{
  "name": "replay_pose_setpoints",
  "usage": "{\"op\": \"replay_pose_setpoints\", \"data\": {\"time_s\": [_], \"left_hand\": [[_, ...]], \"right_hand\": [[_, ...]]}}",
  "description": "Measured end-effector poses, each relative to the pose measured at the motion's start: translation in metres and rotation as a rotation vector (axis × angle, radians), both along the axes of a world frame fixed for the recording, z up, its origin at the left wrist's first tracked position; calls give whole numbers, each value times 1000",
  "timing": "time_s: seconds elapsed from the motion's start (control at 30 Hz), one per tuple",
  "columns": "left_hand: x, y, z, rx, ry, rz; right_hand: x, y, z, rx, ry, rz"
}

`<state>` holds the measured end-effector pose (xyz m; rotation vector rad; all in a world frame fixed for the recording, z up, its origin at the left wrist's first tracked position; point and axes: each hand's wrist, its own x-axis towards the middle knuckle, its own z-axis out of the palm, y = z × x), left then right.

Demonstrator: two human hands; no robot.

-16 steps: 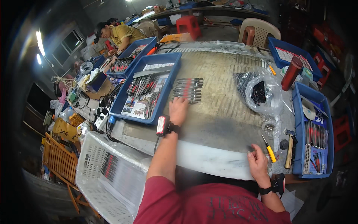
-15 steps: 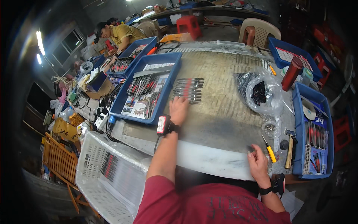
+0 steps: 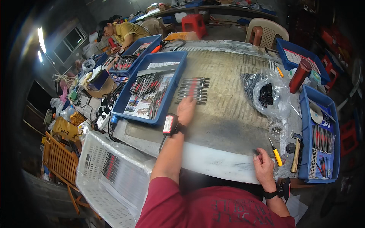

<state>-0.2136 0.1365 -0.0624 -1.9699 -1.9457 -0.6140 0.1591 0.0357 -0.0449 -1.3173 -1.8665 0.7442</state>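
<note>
One row of slim pens is lying before the left hand

From the head camera, the only view, the person is leaning over a wide desk. The pens, dark and silver with red middles, are lying side by side near the middle of it, just to the right of a blue tray. The left hand is reaching to the near end of this row, and its fingers are pointing away from the body. Its fingertips are partly hiding, so I cannot tell if they are gripping a pen or only touching it. A small box is sitting on the left wrist.

The right hand is resting at the near edge of the desk, with the thumb and the forefinger bending close to each other. A small dark spot is showing at the fingertips; I cannot tell if it is something held. Just beside this hand a yellow screwdriver is lying, and farther right, a hammer.

Inside the blue tray, many loose pens are lying below a metal strip. On the right part of the desk, a clear bag is holding black pieces. A white crate is standing at the lower left, and beyond the trays a co-worker in a yellow shirt is sitting.
</note>
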Motion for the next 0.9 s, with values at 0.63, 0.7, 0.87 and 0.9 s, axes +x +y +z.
{"op": "replay_pose_setpoints", "data": {"time_s": [0.63,0.7,0.87,0.9], "left_hand": [[-14,7,53,308,-68,251],[-29,7,66,276,-177,359],[-80,-11,81,-1,-180,613],[-88,-21,81,-44,-154,643]], "right_hand": [[1,-2,-2,-68,41,-24],[1,-2,-2,-61,42,-22],[1,-2,0,-47,16,-25],[1,-2,0,-36,30,-9]]}}
